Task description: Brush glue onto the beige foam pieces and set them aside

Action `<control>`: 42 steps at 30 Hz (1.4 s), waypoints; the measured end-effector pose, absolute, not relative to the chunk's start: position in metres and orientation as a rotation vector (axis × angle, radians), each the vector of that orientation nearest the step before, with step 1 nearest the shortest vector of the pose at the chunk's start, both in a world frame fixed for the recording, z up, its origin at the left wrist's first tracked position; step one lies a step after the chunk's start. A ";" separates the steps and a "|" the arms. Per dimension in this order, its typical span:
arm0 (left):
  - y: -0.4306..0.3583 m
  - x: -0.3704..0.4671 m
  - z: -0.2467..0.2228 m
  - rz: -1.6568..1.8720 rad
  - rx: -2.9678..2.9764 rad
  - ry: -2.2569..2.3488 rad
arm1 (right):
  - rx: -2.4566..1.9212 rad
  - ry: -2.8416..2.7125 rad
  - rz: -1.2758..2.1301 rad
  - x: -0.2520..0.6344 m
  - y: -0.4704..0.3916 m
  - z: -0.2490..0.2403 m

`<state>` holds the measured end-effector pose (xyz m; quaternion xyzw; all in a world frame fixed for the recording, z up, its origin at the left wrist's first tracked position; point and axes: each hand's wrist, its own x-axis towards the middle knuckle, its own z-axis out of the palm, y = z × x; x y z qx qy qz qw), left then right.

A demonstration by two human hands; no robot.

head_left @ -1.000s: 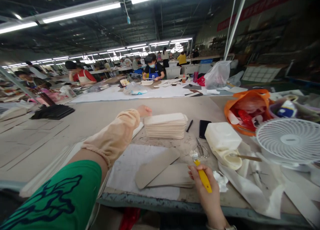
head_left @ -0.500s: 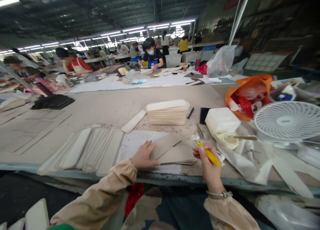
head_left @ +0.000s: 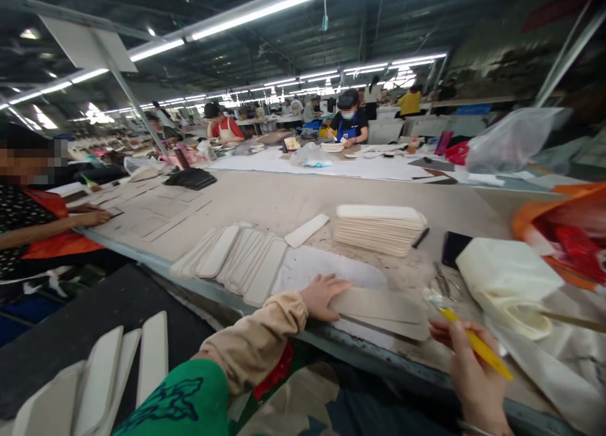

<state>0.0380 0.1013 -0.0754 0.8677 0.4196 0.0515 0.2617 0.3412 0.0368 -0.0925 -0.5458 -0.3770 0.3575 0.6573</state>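
Observation:
My left hand [head_left: 326, 296] lies with spread fingers on the left end of a grey-beige strip [head_left: 379, 305], which rests on more such pieces near the table's front edge. A white sheet [head_left: 307, 269] is partly under them. In my right hand [head_left: 473, 360] is a yellow-handled brush [head_left: 478, 347], its whitish bristles pointing up and left, close to the strip's right end. Left of my left hand, several pale rounded panels [head_left: 265, 272] lie fanned out. Behind the strip stands a neat stack of similar panels [head_left: 379, 229], and one single panel [head_left: 307, 230] lies beside it.
Scissors [head_left: 444, 283], a black pen-like stick [head_left: 420, 237] and a white block-shaped container [head_left: 509, 269] are at the right, before an orange bag [head_left: 534, 218]. More panels [head_left: 101, 373] rest on a black surface, lower left. A co-worker [head_left: 38, 215] sits at the left.
The view has swung left, bringing the co-worker and the lower-left panels into sight. The upper strip, askew before, now lies nearly lined up with the pieces below. The brush stays in my right hand.

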 end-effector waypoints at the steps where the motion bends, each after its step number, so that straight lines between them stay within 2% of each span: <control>1: 0.101 0.036 -0.077 0.163 2.345 1.130 | -1.234 -0.878 0.806 0.342 0.036 -0.093; 6: 0.095 0.022 -0.091 0.326 2.304 1.147 | -1.219 -0.973 0.747 0.341 0.026 -0.089; 12: 0.092 0.010 -0.103 0.591 2.182 1.150 | -1.235 -0.906 0.833 0.324 0.020 -0.073; 20: 0.097 0.009 -0.110 0.703 2.058 1.108 | -1.198 -1.021 1.147 0.254 0.041 -0.062; 27: 0.097 0.009 -0.112 0.718 2.054 1.092 | -1.335 -1.173 1.256 0.208 0.067 -0.067; 36: 0.100 0.009 -0.114 0.713 2.151 1.050 | -1.613 -1.085 1.013 0.280 0.072 -0.072; 42: 0.100 0.010 -0.115 0.720 2.241 1.059 | -1.897 -1.327 0.588 0.338 0.066 -0.053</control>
